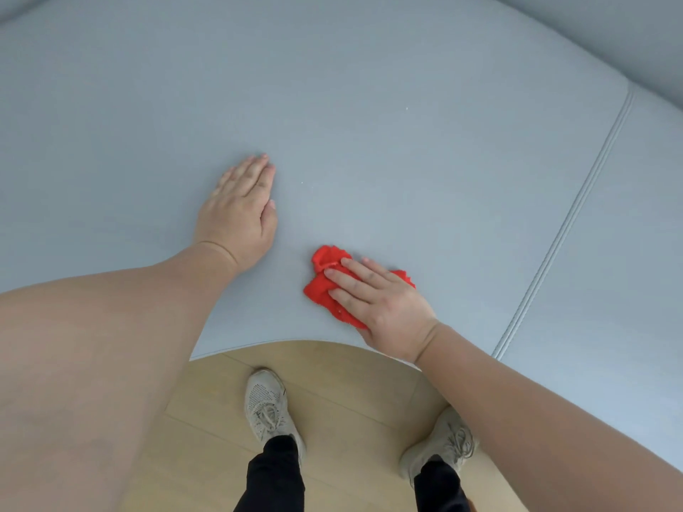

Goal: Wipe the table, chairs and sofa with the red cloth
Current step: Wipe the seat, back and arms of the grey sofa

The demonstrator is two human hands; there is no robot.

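Red cloth (325,286): bunched, on grey sofa seat (369,123) near front edge, pressed under flat-fingered right hand (380,304). Left hand (240,208): flat, fingers straight, resting on seat. Beige shoes (268,408) on wood floor (343,382)

No text to read
Neither the sofa (369,105), the cloth (321,286) nor the shoes (268,404) shows any legible lettering, label or number.

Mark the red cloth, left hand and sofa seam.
red cloth (318,291): head view, bare fold at its left edge.
left hand (240,208): head view, back of hand.
sofa seam (574,212): head view, mid-length of stitching.
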